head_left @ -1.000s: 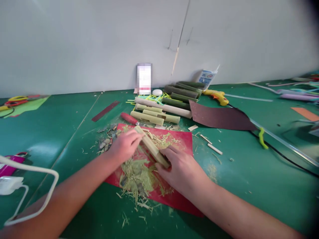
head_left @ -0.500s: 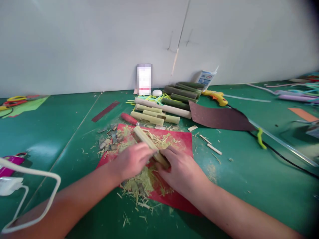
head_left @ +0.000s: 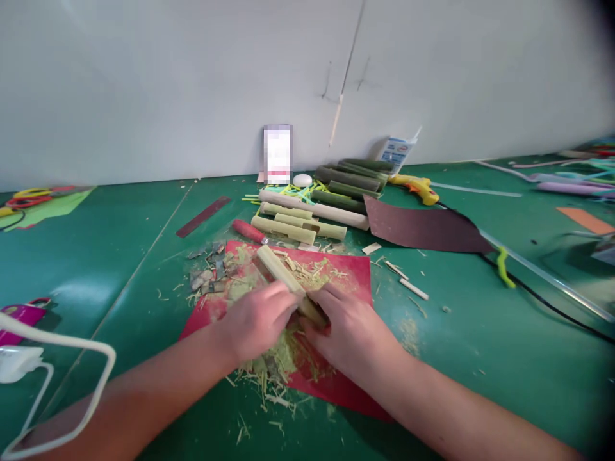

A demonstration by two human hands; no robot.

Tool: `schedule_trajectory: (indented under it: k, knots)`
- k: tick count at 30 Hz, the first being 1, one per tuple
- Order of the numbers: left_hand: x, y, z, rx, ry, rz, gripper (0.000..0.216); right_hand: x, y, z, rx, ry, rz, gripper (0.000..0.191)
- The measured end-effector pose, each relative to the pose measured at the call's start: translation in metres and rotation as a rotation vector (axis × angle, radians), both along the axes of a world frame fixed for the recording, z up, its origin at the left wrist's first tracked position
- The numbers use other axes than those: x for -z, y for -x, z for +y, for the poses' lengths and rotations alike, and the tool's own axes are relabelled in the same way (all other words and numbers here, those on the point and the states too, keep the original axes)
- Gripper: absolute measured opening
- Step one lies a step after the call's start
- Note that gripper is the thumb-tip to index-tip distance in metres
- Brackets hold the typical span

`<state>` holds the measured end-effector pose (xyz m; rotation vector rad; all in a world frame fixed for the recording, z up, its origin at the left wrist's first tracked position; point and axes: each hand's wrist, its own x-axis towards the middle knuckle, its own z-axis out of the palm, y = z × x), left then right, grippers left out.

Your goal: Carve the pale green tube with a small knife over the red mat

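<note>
A pale, peeled bamboo piece [head_left: 278,266] slants over a red sheet [head_left: 343,384] strewn with shavings and dust. My right hand [head_left: 348,330] is closed around its near end, thumb underneath and fingers over the top. Against the middle of the bamboo presses my left hand [head_left: 262,317], its fingers bent and pinched together. Whatever those fingertips may hold is hidden from me. Just beyond the far end lies a red-handled tool [head_left: 248,230], its tip partly covered by debris. Several cut pale bamboo pieces [head_left: 283,229] rest behind it.
Green bamboo tubes [head_left: 348,179] lie farther back, near a propped phone [head_left: 278,153]. To the right are a brown sandpaper sheet [head_left: 423,227], a yellow glue gun [head_left: 416,187] and its black cord. A white cable [head_left: 103,358] loops over my left forearm.
My left hand has shifted slightly down and toward me along the bamboo. The right hand and the bamboo stay nearly where they were.
</note>
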<state>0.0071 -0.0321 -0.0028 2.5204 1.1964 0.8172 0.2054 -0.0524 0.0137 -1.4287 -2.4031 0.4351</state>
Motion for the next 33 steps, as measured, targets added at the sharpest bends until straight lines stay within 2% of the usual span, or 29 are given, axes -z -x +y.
schedule_trajectory:
  k: [1,6,17,23,29,33]
  knots:
    - [0.001,0.0,0.001,0.01,0.007,-0.005,0.021,0.0,0.0,0.0,0.001,0.002,-0.001,0.009]
    - [0.001,0.012,0.018,-0.158,-0.109,-0.079,0.02,0.0,0.0,-0.003,0.006,-0.023,0.009,0.013]
    - [0.001,0.027,0.025,-0.247,-0.153,-0.067,0.021,0.0,0.0,-0.002,-0.009,-0.046,-0.003,0.017]
    - [0.001,0.017,0.022,-0.217,-0.118,-0.094,0.02,0.0,0.0,-0.001,-0.028,-0.023,-0.027,0.011]
    - [-0.002,0.002,0.003,-0.026,0.024,-0.046,0.022,0.0,0.001,0.0,-0.026,-0.021,-0.024,0.008]
    - [-0.002,0.009,0.01,-0.113,-0.073,-0.047,0.019,0.0,0.002,-0.001,-0.022,-0.022,-0.02,0.008]
